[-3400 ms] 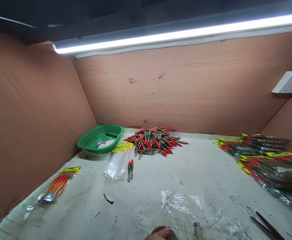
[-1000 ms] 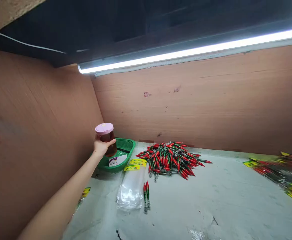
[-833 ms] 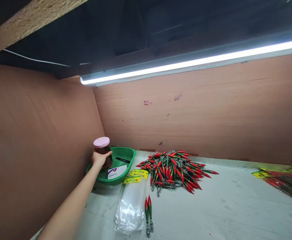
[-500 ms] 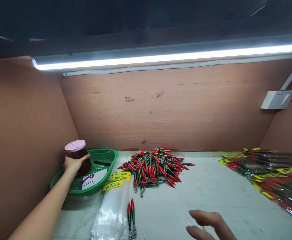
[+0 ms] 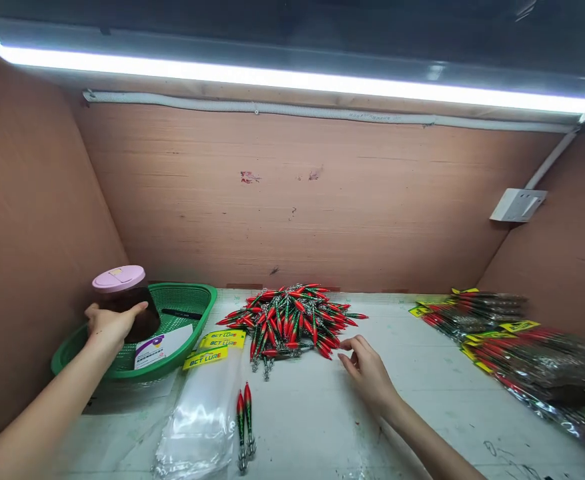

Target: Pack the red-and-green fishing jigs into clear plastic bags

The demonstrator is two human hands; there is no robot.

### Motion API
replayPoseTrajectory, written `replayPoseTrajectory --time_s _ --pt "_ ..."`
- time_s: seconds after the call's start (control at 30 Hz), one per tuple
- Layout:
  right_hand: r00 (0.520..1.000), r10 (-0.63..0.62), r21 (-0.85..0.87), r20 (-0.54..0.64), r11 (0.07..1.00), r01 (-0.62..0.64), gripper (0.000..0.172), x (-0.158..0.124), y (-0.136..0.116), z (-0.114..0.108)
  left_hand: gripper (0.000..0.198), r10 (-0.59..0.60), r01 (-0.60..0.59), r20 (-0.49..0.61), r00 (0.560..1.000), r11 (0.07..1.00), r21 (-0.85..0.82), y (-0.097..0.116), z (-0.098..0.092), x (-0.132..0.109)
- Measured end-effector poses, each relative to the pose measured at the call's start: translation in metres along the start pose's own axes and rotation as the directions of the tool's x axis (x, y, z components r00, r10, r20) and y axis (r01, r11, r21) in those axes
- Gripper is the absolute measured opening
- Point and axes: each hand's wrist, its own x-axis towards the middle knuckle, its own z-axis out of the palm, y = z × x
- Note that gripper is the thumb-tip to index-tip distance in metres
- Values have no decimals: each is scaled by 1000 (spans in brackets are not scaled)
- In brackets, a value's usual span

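My left hand (image 5: 109,327) is wrapped round a dark jar (image 5: 145,312) with a pink lid (image 5: 119,278), held upright over the green basket (image 5: 205,327). Whether the jar's bottom touches the basket cannot be seen. At the right edge of a heap of red and green fishing lures (image 5: 292,320) is my right hand (image 5: 369,373). Its thumb and fingers are bent but apart, with nothing visible between them. Two separate lures (image 5: 245,423) lie side by side nearer me, beside a stack of clear plastic bags (image 5: 197,413) with yellow headers.
The basket also holds a white card (image 5: 165,345) and a black pen-like stick (image 5: 182,314). Packed lures (image 5: 522,353) with yellow headers are piled on the right. Wooden walls (image 5: 272,220) close in the back and sides, under a bright tube light (image 5: 292,79).
My right hand has moved forward from the near edge to the lure heap. My left hand stays on the jar above the basket. The whole view has shifted and tilted somewhat.
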Motion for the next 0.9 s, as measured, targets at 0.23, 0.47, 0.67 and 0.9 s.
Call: replayPoseTrajectory --time_s 0.23,0.47,0.67,0.9 --pt "968 235 -55 84 971 -231 22 44 -29 24 19 708 -710 218 672 699 -82 117 46 -93" --pt "884 448 -59 133 894 -445 24 61 -40 41 12 782 -811 533 323 519 -270 179 153 -128" --pt "878 456 19 144 886 -463 22 67 -42 35 14 724 -683 566 395 643 -346 184 170 -117" --pt "883 466 187 56 864 -468 22 67 -32 30 15 453 -235 409 792 845 -480 192 167 -93"
